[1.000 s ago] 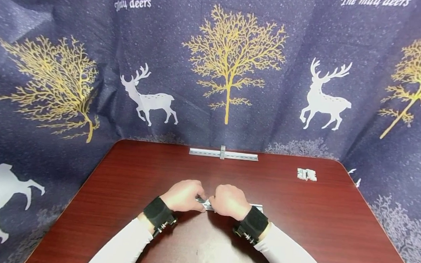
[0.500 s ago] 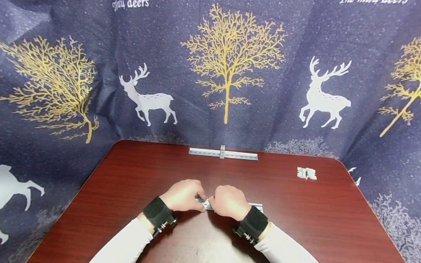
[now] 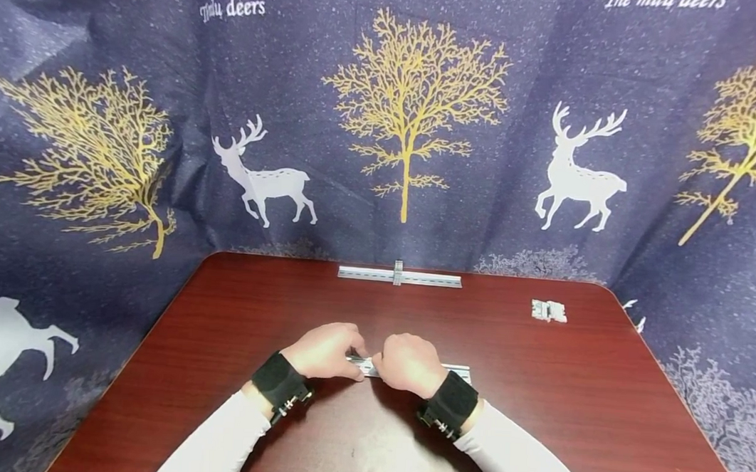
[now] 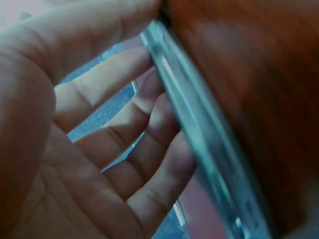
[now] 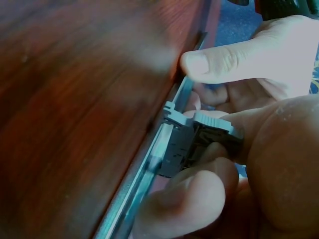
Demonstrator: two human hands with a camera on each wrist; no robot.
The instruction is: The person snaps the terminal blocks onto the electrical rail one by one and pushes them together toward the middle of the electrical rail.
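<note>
A slotted metal DIN rail (image 3: 459, 373) lies crosswise near the middle of the table, in front of me. My left hand (image 3: 323, 351) holds its left part between thumb and fingers; the left wrist view shows the fingertips along one edge of the rail (image 4: 199, 124). Just to the right, my right hand (image 3: 408, 364) pinches a thin grey terminal block (image 5: 174, 144). In the right wrist view the block sits against the rail, a notched edge at the metal. The head view hides this block behind the right hand.
At the table's far edge lies another DIN rail (image 3: 366, 273) with a grey block (image 3: 398, 273) across its middle. Loose grey terminal blocks (image 3: 549, 310) lie at the back right. A patterned cloth (image 3: 384, 122) hangs behind the dark red table (image 3: 253, 293).
Both hands keep nearly the same place and grip. The left hand has shifted very slightly left, and the head view has moved a little.
</note>
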